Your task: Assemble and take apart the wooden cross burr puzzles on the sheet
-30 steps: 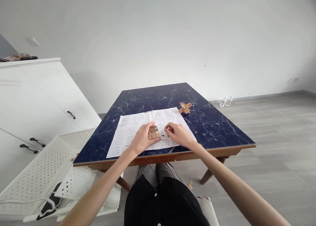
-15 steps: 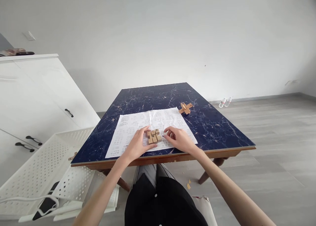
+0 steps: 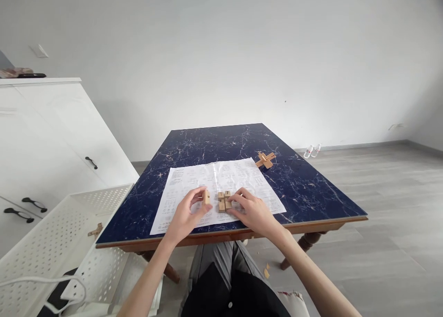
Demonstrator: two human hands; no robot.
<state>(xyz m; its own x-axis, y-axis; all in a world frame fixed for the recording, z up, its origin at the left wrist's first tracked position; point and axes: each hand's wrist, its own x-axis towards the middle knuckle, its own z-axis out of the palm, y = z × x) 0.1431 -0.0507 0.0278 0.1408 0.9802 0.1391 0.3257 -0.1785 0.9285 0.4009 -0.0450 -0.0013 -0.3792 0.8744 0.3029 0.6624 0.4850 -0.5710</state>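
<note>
Two notched wooden pieces [image 3: 224,202] lie side by side on the near half of the printed sheet [image 3: 183,188], right of its centre fold, with dark marks, seemingly a 1 and a 3, facing up. The right hand [image 3: 254,212] comes in over the sheet's right half, its fingers curled around the right-hand piece of the pair, thumb near the close end and forefinger farther up; this grip probably steadies the two and keeps them together. A single wooden block [image 3: 206,198] is over the sheet left of the fold, apart from the pair. The left hand [image 3: 187,215] pinches it end to end between thumb and fingers, which leaves its notched right side exposed, perhaps so the cut can be checked. Whether it touches the paper, I cannot tell.

The sheet lies flat near the close edge of the dark blue counter [image 3: 214,144], likely so its small diagrams can be read beside the pieces. Just beyond the sheet's far right corner rests a cross-shaped wooden assembly [image 3: 266,159], out of the hands' way. Well left of the sheet, below the counter, a white perforated tray [image 3: 38,257] holds another wooden piece [image 3: 95,230].
</note>
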